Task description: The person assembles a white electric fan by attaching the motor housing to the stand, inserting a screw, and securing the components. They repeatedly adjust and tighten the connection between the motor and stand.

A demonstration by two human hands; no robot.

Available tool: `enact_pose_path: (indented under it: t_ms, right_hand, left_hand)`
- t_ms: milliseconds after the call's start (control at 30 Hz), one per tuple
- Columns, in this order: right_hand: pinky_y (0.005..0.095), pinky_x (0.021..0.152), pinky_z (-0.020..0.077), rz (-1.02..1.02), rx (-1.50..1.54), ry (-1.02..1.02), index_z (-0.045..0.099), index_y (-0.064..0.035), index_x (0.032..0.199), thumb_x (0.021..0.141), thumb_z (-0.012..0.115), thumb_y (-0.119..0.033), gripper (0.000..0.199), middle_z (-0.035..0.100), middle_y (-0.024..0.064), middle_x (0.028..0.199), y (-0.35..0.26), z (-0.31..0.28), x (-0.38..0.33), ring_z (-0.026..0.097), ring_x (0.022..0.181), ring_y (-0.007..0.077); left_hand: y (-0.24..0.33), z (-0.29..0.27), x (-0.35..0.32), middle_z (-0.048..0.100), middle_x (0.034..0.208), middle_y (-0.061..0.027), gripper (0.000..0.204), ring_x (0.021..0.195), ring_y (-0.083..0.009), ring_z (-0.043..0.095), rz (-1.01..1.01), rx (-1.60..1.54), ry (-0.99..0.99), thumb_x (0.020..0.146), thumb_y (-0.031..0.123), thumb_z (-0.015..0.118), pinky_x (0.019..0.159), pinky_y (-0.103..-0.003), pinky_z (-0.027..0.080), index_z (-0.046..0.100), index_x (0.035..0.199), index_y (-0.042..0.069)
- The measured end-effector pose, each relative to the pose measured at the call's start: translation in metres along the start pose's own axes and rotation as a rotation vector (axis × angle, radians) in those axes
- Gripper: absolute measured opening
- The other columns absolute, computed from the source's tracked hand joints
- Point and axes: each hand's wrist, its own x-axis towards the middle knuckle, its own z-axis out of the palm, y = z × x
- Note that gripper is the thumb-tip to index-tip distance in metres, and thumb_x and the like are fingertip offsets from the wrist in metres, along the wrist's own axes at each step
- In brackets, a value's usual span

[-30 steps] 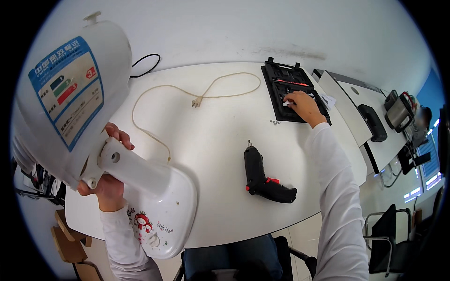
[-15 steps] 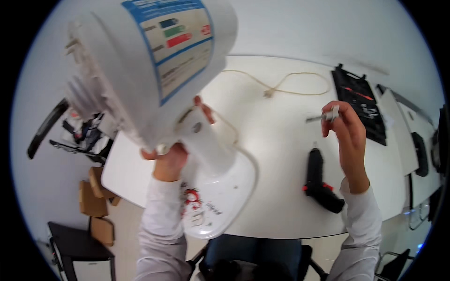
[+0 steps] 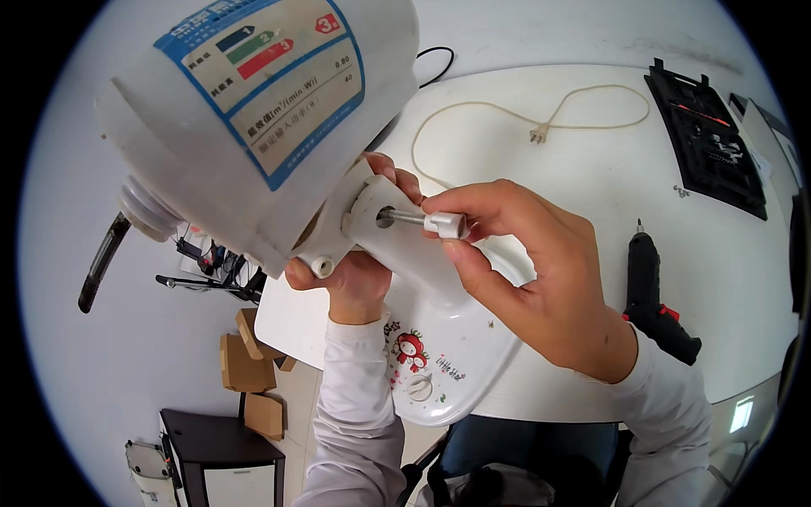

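White plastic fan housing point(image 3: 253, 118), tilted up off the table's near-left corner, is exposing its neck joint; the left hand point(image 3: 355, 279) is gripping beneath to steady it, while the right hand point(image 3: 541, 279) is pinching a white-knobbed metal screw point(image 3: 422, 221) seated in the neck hole.

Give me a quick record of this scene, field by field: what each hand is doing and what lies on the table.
Left hand: grips the neck of the white plastic desk fan
Right hand: pinches a white-capped metal bolt entering the neck joint
Fan base: rests on the white round table
On table: black cordless screwdriver, black tool case, beige power cord
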Motion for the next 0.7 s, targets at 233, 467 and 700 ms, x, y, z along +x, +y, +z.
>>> enact_pose_path:
  t_ms: [233,467,700]
  right_hand:
    - [0.0272,0.058,0.0463,-0.202,-0.260,-0.031,0.059,0.0019,0.095,0.066,0.065,0.006,0.030,0.062,0.0119,0.083,-0.008,-0.001,0.004,0.058,0.067,0.0216]
    - [0.0288,0.053,0.0435,-0.252,-0.486,-0.039,0.057,0.0031,0.093,0.063,0.068,0.003,0.032,0.058,0.0113,0.078,-0.011,0.002,0.004,0.053,0.061,0.0227]
    - [0.0287,0.053,0.0440,-0.311,-0.646,-0.061,0.057,0.0035,0.093,0.062,0.067,0.002,0.032,0.057,0.0101,0.076,-0.020,0.002,0.011,0.053,0.063,0.0219]
  left_hand:
    - [0.000,0.002,-0.002,0.052,0.100,-0.0115,0.107,0.082,-0.0266,0.056,-0.004,0.012,0.021,0.047,0.083,0.053,0.069,-0.037,0.049,0.044,0.118,0.004]
    - [0.000,0.001,-0.004,0.051,0.102,-0.0103,0.111,0.086,-0.0255,0.054,-0.036,-0.071,-0.053,0.042,0.084,0.057,0.073,-0.036,0.048,0.043,0.119,0.005]
    - [0.008,0.012,-0.005,0.050,0.104,-0.0091,0.113,0.089,-0.0249,0.054,-0.082,0.113,0.071,0.043,0.085,0.056,0.077,-0.036,0.047,0.041,0.120,0.003]
